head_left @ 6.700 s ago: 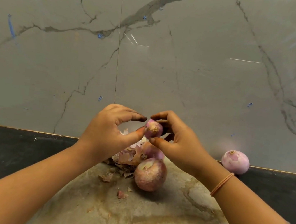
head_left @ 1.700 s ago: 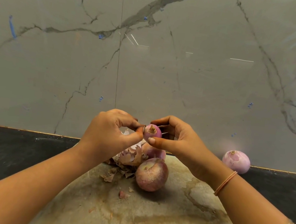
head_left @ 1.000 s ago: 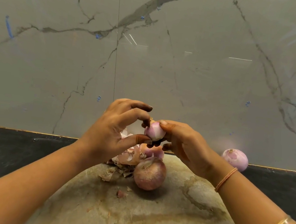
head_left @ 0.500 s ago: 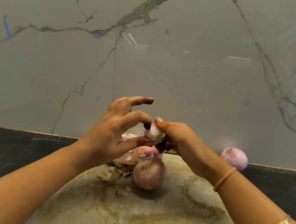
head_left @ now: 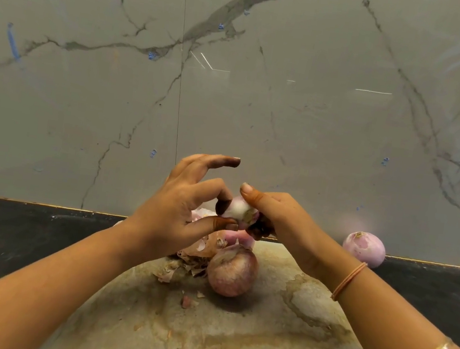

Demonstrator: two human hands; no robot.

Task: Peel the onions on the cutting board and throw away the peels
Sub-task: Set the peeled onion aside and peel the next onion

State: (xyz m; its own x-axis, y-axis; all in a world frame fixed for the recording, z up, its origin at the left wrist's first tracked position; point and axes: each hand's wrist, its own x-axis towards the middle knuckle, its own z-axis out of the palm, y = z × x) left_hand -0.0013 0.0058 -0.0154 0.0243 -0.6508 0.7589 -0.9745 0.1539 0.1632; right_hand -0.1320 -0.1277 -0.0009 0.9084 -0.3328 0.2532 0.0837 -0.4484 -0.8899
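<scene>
Head view: left hand [head_left: 170, 216], right hand [head_left: 284, 222] pinch smooth round onion [head_left: 238, 209].

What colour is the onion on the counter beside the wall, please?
Pale pinkish-purple; the onion shows best in the head view, the only one.

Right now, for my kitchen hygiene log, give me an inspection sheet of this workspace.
Surface: stained round stone cutting board on a black countertop.
Job's things: small pale onion held above the board; large reddish onion, skin on, on the board; pink peeled onion against the wall.
Clutter: papery brown peels heaped beside the large onion.
Hands: left hand pinches the small onion; right hand grips it.
Cables: nothing seen.
Surroundings: grey veined marble wall.
</scene>
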